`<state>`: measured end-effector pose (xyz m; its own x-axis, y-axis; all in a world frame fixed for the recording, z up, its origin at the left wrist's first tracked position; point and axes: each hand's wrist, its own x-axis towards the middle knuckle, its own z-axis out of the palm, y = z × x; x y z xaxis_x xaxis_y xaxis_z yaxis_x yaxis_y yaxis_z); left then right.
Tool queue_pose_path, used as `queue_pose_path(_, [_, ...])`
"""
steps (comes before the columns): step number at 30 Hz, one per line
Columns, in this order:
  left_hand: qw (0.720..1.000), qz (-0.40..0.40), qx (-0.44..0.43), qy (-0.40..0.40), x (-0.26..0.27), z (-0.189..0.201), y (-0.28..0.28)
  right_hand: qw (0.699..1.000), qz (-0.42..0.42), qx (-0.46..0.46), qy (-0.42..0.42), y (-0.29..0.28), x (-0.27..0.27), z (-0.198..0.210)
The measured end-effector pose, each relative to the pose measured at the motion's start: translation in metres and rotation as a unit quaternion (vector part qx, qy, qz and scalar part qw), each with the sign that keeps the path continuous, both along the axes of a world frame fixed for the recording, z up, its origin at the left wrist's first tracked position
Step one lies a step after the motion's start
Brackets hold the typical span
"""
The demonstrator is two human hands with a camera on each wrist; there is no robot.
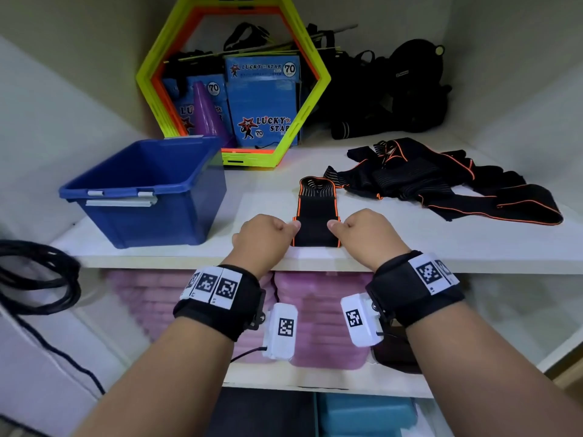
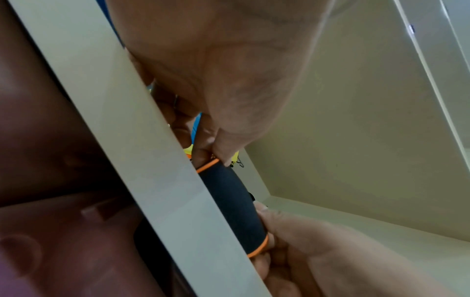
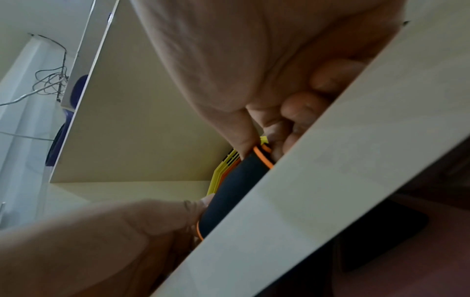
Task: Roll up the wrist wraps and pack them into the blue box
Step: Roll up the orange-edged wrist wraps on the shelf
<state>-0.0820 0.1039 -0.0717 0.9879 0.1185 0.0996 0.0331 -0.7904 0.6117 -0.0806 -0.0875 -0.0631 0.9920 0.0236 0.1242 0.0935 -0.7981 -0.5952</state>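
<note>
A black wrist wrap with orange edging (image 1: 316, 212) lies stretched away from me on the white shelf (image 1: 441, 244), its near end turned into a roll (image 2: 232, 203) at the shelf's front edge. My left hand (image 1: 268, 230) pinches the roll's left end. The right hand (image 1: 362, 230) pinches its right end (image 3: 259, 158). Both hands have curled fingers and thumbs on top. The blue box (image 1: 142, 190) stands open on the shelf to the left, nothing visible inside. More black and orange wraps (image 1: 441, 181) lie in a heap to the right.
A yellow-green and orange hexagon frame (image 1: 233, 80) leans at the back with blue Lucky Star boxes (image 1: 263, 102) and a purple cone (image 1: 206, 113). Black straps and gear (image 1: 394, 93) fill the back right. Pink foam (image 1: 315, 320) fills the shelf below. Black cables (image 1: 38, 275) hang at left.
</note>
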Motion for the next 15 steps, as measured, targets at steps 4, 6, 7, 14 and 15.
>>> queue_pose_path(4, [0.995,-0.004,0.044,-0.091,0.001,-0.004,0.001,0.999,-0.014,-0.031,0.005,0.003,0.003,-0.004])
queue_pose_path(6, [0.986,-0.029,0.056,-0.151,-0.002,-0.007,0.002,1.000,-0.011,-0.005,-0.018,0.004,0.000,-0.006])
queue_pose_path(7, [0.981,-0.049,0.064,-0.174,-0.002,-0.007,0.001,1.000,0.000,0.005,-0.027,0.004,-0.002,-0.007])
queue_pose_path(14, [0.963,-0.169,0.091,-0.188,0.002,-0.014,0.005,0.995,0.071,-0.030,-0.059,-0.008,-0.006,-0.008])
queue_pose_path(15, [0.965,-0.176,0.080,-0.177,-0.001,-0.015,0.008,0.994,0.093,-0.042,-0.049,-0.012,-0.007,-0.007])
